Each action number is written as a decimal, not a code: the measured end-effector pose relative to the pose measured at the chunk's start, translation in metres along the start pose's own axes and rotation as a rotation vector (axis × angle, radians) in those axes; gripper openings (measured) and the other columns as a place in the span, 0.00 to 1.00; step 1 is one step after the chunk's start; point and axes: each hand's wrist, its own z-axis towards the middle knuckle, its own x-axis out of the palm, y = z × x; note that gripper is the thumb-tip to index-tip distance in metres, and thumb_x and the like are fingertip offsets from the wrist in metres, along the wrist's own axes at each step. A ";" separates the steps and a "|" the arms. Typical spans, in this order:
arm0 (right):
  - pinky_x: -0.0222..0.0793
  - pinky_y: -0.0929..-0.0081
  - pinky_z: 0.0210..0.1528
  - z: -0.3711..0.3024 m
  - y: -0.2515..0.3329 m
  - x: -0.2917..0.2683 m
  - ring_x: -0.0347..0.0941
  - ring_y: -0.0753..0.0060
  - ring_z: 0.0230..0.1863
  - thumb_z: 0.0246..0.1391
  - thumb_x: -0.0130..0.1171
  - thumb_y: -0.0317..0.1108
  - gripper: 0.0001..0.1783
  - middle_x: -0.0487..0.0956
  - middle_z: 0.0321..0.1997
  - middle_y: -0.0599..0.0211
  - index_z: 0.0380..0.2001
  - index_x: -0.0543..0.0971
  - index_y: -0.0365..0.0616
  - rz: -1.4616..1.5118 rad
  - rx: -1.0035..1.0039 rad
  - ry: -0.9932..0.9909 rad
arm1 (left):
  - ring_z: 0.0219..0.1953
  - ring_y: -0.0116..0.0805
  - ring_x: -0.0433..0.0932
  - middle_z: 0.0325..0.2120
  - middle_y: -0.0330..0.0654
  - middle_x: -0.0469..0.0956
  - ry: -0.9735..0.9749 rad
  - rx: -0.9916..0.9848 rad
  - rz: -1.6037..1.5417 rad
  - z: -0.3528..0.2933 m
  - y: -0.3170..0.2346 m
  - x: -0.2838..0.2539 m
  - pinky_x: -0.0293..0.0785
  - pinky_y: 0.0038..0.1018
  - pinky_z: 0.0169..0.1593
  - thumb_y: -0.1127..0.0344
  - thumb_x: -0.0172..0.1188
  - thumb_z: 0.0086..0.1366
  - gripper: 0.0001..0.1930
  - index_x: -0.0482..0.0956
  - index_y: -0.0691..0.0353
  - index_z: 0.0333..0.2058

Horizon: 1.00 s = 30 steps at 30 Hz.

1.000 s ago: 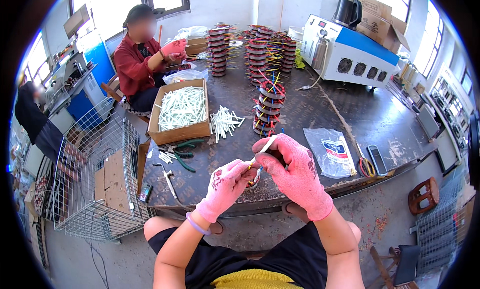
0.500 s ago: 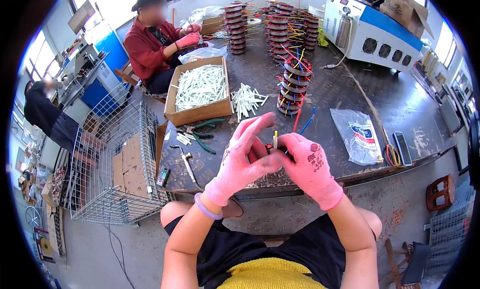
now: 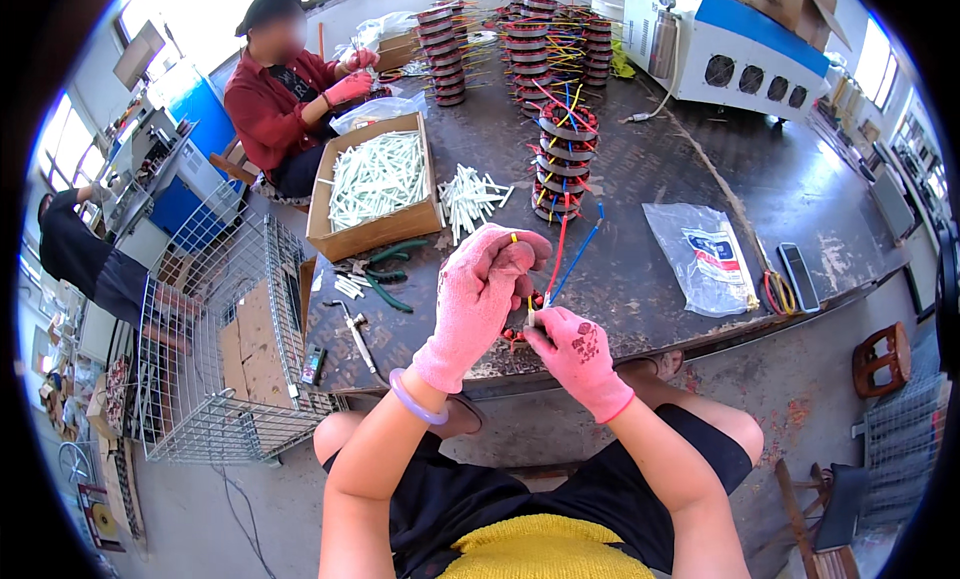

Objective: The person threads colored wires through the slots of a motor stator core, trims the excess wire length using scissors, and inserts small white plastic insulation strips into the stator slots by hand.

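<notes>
My left hand (image 3: 478,299), in a pink glove, is closed and raised near the table's front edge. A short yellow wire end (image 3: 515,238) pokes out between its fingers. Lower and to the right, my right hand (image 3: 582,361), also gloved in pink, pinches a thin whitish sleeve (image 3: 532,319) with its thumb and fingertips. Beneath the hands, a motor stator (image 3: 513,335) shows only in small red-and-dark parts; the gloves hide the rest. From beside it, a red wire (image 3: 558,257) and a blue wire (image 3: 579,253) rise away toward the far side.
A cardboard box (image 3: 385,238) of white sleeves stands left, beside a loose sleeve pile (image 3: 470,200). Green-handled pliers (image 3: 388,277) and a small torch (image 3: 355,337) lie nearer. Stacked stators (image 3: 566,169) rise ahead. At right lie a plastic bag (image 3: 702,259) and a phone (image 3: 798,277).
Both hands were close together around the sleeve; now the left is higher with the yellow wire end, and the right has dropped lower and left. The view has shifted slightly.
</notes>
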 end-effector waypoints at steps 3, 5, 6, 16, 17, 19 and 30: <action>0.71 0.60 0.34 0.000 -0.002 0.003 0.76 0.53 0.33 0.52 0.64 0.35 0.09 0.77 0.30 0.59 0.32 0.75 0.44 0.064 0.044 -0.020 | 0.24 0.16 0.72 0.32 0.37 0.77 0.029 0.088 0.046 0.003 0.005 0.002 0.66 0.13 0.27 0.69 0.48 0.72 0.09 0.76 0.66 0.40; 0.71 0.60 0.34 0.000 -0.007 0.009 0.76 0.52 0.33 0.52 0.64 0.35 0.10 0.77 0.30 0.59 0.32 0.75 0.44 0.062 0.080 -0.010 | 0.24 0.16 0.71 0.32 0.37 0.77 0.091 0.232 0.185 0.003 0.003 0.008 0.67 0.14 0.26 0.74 0.48 0.69 0.07 0.75 0.65 0.38; 0.70 0.60 0.34 0.000 -0.008 0.009 0.76 0.52 0.33 0.52 0.64 0.35 0.10 0.78 0.30 0.57 0.32 0.75 0.43 0.070 0.083 -0.018 | 0.24 0.16 0.71 0.32 0.37 0.77 0.103 0.214 0.185 0.004 -0.003 0.011 0.66 0.14 0.26 0.74 0.48 0.69 0.07 0.75 0.65 0.38; 0.72 0.59 0.37 0.017 -0.002 -0.020 0.77 0.51 0.37 0.54 0.61 0.36 0.09 0.79 0.35 0.56 0.33 0.77 0.42 0.095 0.029 0.204 | 0.23 0.15 0.70 0.32 0.36 0.78 0.128 0.141 0.152 0.009 0.002 0.006 0.65 0.14 0.26 0.70 0.47 0.72 0.07 0.74 0.65 0.39; 0.71 0.59 0.37 0.017 -0.005 -0.019 0.77 0.51 0.37 0.54 0.61 0.36 0.09 0.79 0.35 0.56 0.33 0.76 0.42 0.060 0.021 0.236 | 0.23 0.15 0.70 0.33 0.36 0.78 0.147 0.149 0.164 0.010 0.001 0.008 0.65 0.14 0.26 0.70 0.47 0.72 0.07 0.74 0.65 0.39; 0.70 0.58 0.35 0.014 -0.006 -0.011 0.76 0.51 0.35 0.53 0.62 0.37 0.10 0.79 0.32 0.56 0.30 0.75 0.42 0.088 0.079 0.186 | 0.23 0.14 0.69 0.32 0.35 0.78 0.113 0.176 0.138 0.011 0.003 0.010 0.65 0.14 0.26 0.69 0.47 0.72 0.07 0.73 0.65 0.36; 0.67 0.55 0.32 0.021 -0.003 -0.015 0.74 0.43 0.31 0.56 0.60 0.43 0.16 0.76 0.24 0.50 0.30 0.75 0.38 0.115 0.037 0.154 | 0.23 0.14 0.67 0.34 0.36 0.79 0.113 0.114 0.142 0.014 0.004 0.009 0.63 0.13 0.25 0.69 0.48 0.72 0.07 0.73 0.65 0.38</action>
